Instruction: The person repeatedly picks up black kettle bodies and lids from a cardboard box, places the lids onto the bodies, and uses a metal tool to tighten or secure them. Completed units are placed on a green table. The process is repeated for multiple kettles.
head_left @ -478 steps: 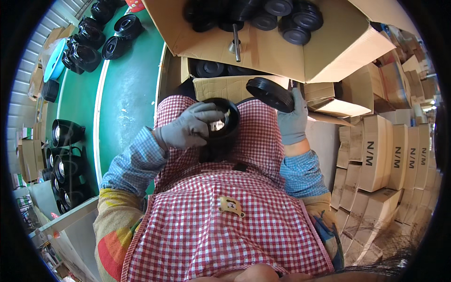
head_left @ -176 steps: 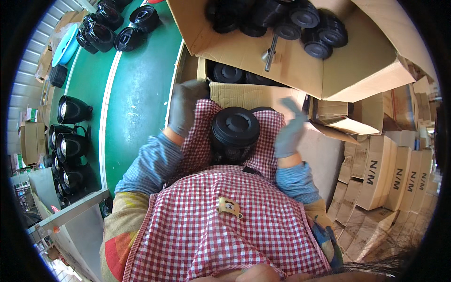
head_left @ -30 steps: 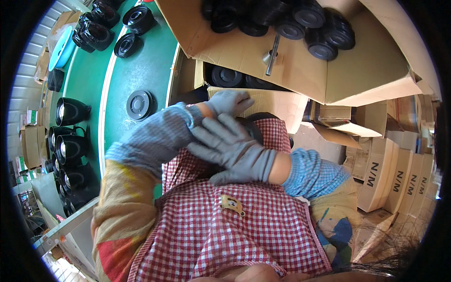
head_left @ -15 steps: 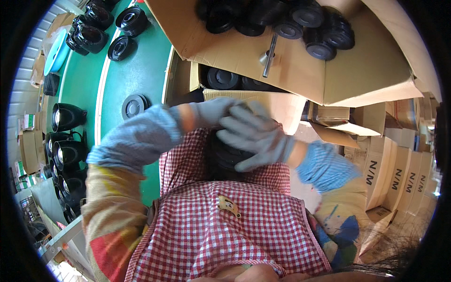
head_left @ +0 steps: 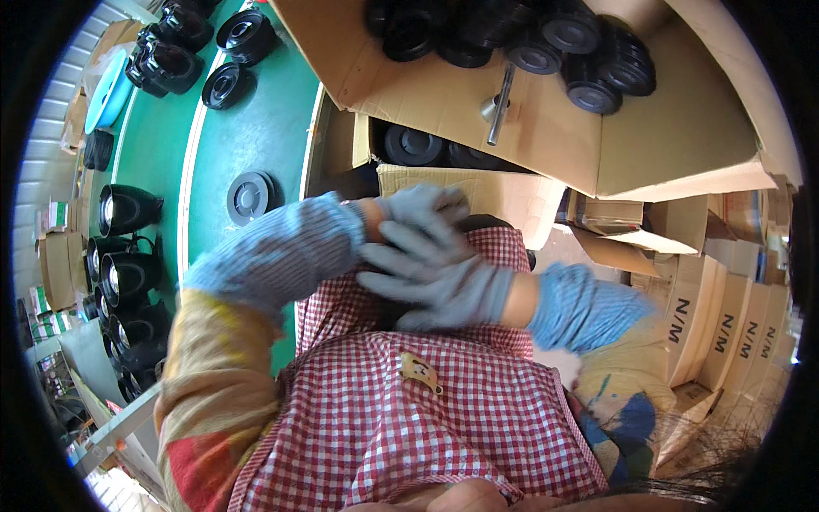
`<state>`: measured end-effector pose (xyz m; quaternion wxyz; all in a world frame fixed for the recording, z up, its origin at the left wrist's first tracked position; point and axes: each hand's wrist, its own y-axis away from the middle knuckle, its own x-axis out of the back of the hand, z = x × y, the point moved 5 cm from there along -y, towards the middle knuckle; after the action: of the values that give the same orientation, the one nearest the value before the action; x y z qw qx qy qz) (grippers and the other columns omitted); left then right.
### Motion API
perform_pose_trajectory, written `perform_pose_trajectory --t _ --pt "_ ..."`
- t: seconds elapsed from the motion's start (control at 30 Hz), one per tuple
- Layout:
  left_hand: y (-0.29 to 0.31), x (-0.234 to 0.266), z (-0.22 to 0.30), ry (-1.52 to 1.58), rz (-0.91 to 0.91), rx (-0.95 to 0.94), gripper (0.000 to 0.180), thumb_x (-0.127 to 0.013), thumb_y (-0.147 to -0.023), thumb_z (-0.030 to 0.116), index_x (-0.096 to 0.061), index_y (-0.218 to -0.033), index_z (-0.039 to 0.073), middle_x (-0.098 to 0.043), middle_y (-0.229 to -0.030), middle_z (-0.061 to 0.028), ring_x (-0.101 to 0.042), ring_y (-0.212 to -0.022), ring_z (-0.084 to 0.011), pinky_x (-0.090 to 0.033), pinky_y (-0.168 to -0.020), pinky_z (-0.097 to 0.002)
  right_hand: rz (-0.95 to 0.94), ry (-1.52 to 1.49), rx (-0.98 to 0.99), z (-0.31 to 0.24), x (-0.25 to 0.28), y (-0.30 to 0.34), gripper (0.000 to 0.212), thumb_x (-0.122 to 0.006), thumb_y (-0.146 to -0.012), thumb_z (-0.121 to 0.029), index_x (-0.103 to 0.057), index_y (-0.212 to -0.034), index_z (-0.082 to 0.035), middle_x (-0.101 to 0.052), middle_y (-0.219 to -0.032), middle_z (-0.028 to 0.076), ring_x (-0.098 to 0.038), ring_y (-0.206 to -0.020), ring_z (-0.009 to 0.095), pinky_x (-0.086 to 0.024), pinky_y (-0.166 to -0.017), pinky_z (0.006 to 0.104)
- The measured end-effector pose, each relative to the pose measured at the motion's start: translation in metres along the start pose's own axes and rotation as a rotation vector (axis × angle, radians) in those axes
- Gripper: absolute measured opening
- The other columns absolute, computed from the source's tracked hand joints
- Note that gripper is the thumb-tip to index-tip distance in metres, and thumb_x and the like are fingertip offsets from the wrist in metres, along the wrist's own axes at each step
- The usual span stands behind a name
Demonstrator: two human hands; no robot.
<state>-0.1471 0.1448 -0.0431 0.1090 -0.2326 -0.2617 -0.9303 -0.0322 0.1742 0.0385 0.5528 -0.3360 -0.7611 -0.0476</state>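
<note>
Right hand (head_left: 452, 280) and left hand (head_left: 418, 205) over a mostly hidden black piece (head_left: 386, 311)
Right one outspread, left one's grasp impossible to tell; black disc (head_left: 249, 198) on green table (head_left: 247, 141)

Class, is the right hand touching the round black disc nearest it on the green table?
Apart. The head view shows the right hand over the lap, with the left sleeve between it and the disc on the green table.
</note>
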Motion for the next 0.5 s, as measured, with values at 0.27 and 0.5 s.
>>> perform_pose_trajectory --t 0.27,0.5 --pt "0.027 -0.024 -0.025 0.287 0.050 -0.375 0.044 -0.065 -0.096 0.024 -0.058 -0.138 0.011 -0.065 -0.127 -0.0139 -0.062 -0.121 -0.0304 -0.047 -0.107 -0.0414 -0.160 -0.029 -0.119 0.055 0.014 0.046 0.076 -0.062 -0.084 -0.065 -0.055 -0.144 -0.019 -0.040 -0.159 0.014 -0.027 -0.150 0.039 -0.009 -0.122 0.0624" --pt "-0.023 -0.021 -0.003 -0.246 -0.161 -0.108 0.037 -0.062 -0.099 0.035 -0.064 -0.127 0.011 -0.062 -0.133 -0.0152 -0.063 -0.120 -0.0293 -0.048 -0.107 -0.0394 -0.032 -0.039 -0.118 0.003 -0.014 0.002 0.067 -0.053 -0.093 -0.061 -0.054 -0.147 -0.021 -0.034 -0.163 0.013 -0.023 -0.153 0.038 -0.005 -0.122 0.0625"
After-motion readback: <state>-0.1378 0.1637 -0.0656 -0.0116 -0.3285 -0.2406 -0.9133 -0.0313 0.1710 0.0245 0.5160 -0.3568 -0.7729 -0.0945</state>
